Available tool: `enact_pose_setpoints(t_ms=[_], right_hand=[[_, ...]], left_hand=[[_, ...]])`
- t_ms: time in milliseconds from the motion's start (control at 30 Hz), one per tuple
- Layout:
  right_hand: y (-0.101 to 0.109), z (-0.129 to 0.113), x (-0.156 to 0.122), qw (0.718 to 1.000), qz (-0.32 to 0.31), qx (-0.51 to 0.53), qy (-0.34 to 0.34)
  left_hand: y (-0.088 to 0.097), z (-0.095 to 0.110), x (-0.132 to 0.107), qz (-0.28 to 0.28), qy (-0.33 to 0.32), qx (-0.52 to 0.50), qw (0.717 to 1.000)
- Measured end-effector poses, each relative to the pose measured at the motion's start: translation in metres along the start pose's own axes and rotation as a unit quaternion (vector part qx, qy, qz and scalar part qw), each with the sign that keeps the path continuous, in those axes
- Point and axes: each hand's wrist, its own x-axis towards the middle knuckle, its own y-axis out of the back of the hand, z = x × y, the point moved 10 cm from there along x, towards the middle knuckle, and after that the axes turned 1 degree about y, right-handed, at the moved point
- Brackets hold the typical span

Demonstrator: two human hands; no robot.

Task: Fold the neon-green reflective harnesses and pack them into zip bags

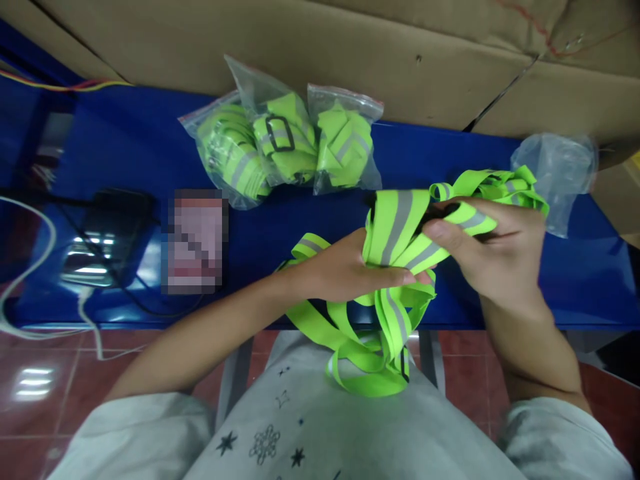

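Observation:
Folds of a neon-green reflective strap with a grey stripe are gripped in my left hand, its thumb lying across them. My right hand pinches another stretch of the same strap between thumb and fingers, just right of the left hand. Loose loops hang below my hands over the table's front edge, with a dark buckle near the lowest loop. Behind my right hand lies a heap of similar green strap. Some fingers of both hands are hidden by the strap.
Three clear zip bags of green straps, including a left bag, middle bag and right bag, lie at the back of the blue table. A clear plastic bag is at right. A black device with cables sits left. Cardboard stands behind.

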Motion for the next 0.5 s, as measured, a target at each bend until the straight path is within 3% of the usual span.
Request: enact_pose_setpoints(t_ms=[67, 133, 233, 300, 400, 467, 500], right_hand=[[-0.005, 0.01, 0.004, 0.988, -0.029, 0.115, -0.099], [-0.018, 0.019, 0.001, 0.949, -0.077, 0.219, -0.212], [-0.026, 0.024, -0.002, 0.912, -0.111, 0.263, -0.294], [-0.018, 0.024, 0.004, 0.934, -0.094, 0.215, -0.269], [-0.002, 0.007, 0.018, 0.991, -0.068, 0.051, -0.099], [-0.009, -0.004, 0.017, 0.994, -0.105, -0.036, 0.007], [-0.016, 0.0, 0.013, 0.99, -0.132, -0.052, 0.02]], left_hand=[[-0.012, 0.003, -0.001, -0.019, 0.013, -0.015, 1.0], [-0.025, 0.005, -0.003, -0.029, 0.021, -0.024, 0.999], [-0.039, 0.007, -0.005, -0.015, 0.012, -0.074, 0.997], [-0.04, 0.002, -0.005, -0.005, 0.012, -0.117, 0.993], [-0.026, -0.012, -0.002, 0.011, 0.028, -0.135, 0.99], [-0.01, -0.021, 0.001, 0.03, 0.029, -0.117, 0.992], [-0.003, -0.025, 0.003, 0.034, 0.03, -0.108, 0.993]])
